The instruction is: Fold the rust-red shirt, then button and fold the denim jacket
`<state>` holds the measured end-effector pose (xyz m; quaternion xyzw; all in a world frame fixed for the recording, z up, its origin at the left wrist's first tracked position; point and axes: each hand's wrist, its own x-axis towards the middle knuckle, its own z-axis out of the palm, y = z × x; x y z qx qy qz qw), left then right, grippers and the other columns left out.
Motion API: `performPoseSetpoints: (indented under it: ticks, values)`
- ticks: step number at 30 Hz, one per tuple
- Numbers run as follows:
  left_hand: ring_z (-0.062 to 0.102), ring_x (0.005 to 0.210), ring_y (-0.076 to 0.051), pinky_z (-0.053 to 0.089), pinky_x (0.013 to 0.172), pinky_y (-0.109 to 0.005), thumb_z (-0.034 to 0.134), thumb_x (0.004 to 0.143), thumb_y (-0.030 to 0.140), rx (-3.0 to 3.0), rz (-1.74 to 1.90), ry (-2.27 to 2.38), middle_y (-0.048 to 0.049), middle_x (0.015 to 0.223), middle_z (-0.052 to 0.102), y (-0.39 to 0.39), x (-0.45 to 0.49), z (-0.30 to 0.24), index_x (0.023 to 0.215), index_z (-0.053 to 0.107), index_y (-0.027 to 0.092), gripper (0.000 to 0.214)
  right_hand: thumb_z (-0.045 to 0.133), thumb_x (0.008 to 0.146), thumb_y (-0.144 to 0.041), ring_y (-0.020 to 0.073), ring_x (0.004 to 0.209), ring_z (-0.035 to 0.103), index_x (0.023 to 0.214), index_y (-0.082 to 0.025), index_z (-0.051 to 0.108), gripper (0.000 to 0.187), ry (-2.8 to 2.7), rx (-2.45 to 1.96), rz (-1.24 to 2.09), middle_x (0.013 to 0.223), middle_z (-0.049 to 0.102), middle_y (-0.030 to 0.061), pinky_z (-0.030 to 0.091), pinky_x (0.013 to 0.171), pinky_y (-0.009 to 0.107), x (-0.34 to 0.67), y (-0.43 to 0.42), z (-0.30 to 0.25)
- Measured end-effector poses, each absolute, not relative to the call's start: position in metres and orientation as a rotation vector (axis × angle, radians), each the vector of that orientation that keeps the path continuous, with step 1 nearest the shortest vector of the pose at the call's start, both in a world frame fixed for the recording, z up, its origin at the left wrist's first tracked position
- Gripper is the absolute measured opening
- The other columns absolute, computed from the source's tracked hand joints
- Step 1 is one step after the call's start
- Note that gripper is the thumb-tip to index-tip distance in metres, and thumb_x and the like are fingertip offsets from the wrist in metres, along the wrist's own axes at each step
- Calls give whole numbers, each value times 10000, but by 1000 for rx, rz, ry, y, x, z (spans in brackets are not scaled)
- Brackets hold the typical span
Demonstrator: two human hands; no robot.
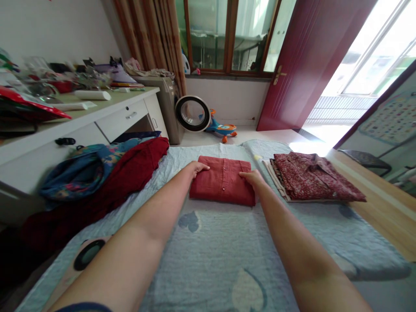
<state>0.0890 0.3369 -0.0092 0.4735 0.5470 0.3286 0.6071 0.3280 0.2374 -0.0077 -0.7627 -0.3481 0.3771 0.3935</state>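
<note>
A red buttoned shirt, folded into a neat rectangle, lies on the pale blue sheet of the bed. My left hand rests on its far left corner with the fingers curled over the edge. My right hand lies on its right side, fingers pressed on the cloth. Both forearms stretch out over the bed.
A stack of folded patterned red clothes sits to the right. A heap of unfolded blue and dark red clothes lies at the left, against a cluttered white desk. Beyond the bed are a washing machine, a toy car and an open door.
</note>
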Motion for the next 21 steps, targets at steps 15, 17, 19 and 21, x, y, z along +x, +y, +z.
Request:
performPoseSetpoints:
  ticks: [15, 17, 19, 21]
  values:
    - [691, 983, -290, 545, 906, -443, 804, 517, 145, 1138, 828, 755, -96, 1020, 756, 295, 67, 48, 1049, 704, 159, 541, 644, 741, -288, 249, 994, 694, 999, -209, 667, 270, -776, -1164, 1378, 1012, 754, 65, 548, 903, 429, 351, 191, 26]
    - [679, 1000, -288, 526, 936, -432, 804, 476, 118, 1197, 905, 717, -77, 1021, 753, 285, 62, 60, 1026, 708, 152, 560, 736, 637, -253, 255, 1014, 683, 1013, -214, 665, 384, -844, -1077, 1292, 1046, 746, 51, 532, 940, 429, 351, 178, 35]
    - [674, 994, -284, 510, 954, -421, 810, 452, 104, 1261, 1002, 721, -56, 984, 754, 274, 57, 70, 983, 715, 148, 541, 810, 530, -215, 258, 1023, 672, 1011, -205, 666, 502, -930, -1055, 1218, 1054, 740, 47, 512, 971, 425, 350, 165, 44]
    - [667, 995, -282, 507, 952, -411, 823, 477, 139, 1349, 1078, 736, -46, 970, 751, 259, 51, 74, 983, 717, 152, 517, 843, 489, -220, 264, 1028, 662, 998, -198, 674, 537, -1032, -1082, 1142, 1025, 739, 49, 502, 980, 426, 347, 150, 50]
